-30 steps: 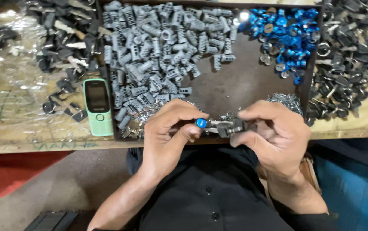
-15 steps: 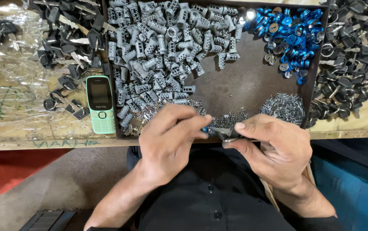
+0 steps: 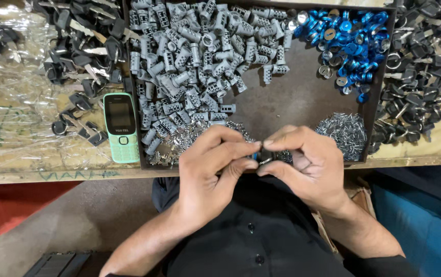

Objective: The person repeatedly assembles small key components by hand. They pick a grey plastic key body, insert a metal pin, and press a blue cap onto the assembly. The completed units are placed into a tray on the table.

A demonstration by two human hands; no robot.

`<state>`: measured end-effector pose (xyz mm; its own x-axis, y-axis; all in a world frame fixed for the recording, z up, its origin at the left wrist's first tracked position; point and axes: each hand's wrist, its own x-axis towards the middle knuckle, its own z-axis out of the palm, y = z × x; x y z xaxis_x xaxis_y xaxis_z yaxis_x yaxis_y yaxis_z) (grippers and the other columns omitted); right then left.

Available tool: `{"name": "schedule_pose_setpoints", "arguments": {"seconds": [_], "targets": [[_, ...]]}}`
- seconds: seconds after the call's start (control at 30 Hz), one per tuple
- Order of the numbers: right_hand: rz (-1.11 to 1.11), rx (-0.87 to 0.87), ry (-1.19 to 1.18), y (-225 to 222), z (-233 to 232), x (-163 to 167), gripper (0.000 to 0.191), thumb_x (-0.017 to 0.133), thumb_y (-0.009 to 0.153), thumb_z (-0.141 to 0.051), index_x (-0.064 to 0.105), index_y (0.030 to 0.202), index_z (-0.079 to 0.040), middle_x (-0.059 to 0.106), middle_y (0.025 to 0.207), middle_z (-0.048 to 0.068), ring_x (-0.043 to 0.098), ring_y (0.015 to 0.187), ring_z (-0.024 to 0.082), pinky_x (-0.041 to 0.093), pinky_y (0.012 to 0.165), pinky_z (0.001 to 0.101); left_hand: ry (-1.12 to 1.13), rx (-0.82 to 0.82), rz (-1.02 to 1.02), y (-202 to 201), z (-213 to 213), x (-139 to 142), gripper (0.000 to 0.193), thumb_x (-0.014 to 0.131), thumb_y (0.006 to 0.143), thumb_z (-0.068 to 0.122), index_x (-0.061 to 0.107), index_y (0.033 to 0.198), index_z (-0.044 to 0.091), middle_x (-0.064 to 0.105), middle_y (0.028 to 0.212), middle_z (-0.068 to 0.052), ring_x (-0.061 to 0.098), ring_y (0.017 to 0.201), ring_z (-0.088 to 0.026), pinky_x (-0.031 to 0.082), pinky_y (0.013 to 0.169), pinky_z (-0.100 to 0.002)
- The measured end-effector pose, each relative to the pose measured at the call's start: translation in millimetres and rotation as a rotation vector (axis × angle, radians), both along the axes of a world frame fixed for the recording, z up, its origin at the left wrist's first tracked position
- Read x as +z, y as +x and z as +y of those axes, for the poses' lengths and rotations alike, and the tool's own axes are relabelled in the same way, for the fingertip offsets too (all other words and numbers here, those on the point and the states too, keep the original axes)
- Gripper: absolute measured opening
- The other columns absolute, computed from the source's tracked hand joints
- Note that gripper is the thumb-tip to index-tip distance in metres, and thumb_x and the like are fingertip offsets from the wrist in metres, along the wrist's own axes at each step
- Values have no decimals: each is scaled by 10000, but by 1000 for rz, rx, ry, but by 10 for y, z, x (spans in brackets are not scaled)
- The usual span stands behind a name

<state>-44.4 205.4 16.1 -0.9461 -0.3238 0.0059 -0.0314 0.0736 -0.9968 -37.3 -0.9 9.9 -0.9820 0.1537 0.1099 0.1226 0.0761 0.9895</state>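
Left hand (image 3: 207, 172) and right hand (image 3: 307, 166) fingers pinched together on one small lock part (image 3: 261, 156), mostly hidden. Grey cylinders (image 3: 189, 66) at 11 o'clock in tray (image 3: 302, 97).

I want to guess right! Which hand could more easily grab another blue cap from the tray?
Probably the right hand. The blue caps lie in the tray's far right corner, on that hand's side. The left hand sits below the grey cylinders and would have to cross over.
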Motion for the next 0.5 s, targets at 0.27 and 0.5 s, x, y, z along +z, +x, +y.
{"name": "schedule_pose_setpoints", "arguments": {"seconds": [0.27, 0.5], "targets": [[-237, -2, -92, -28, -70, -72, 314, 621, 1050, -85, 547, 1340, 13, 598, 1172, 98, 561, 1039, 107, 471, 896, 253, -36, 79, 60, -63, -46, -103, 249, 784, 904, -7, 729, 1137, 60, 685, 1051, -62, 680, 918, -153, 543, 794, -265], [-270, -1, -17, -71, -167, -45, 358, 559, 1058, -126, 497, 1389, -7, 625, 1067, 55, 568, 947, 65, 463, 822, 212, -83, 88, 100, -46, -64, -107, 304, 840, 835, 32, 743, 1123, 54, 704, 982, -63, 693, 843, -160, 555, 705, -266]]}}
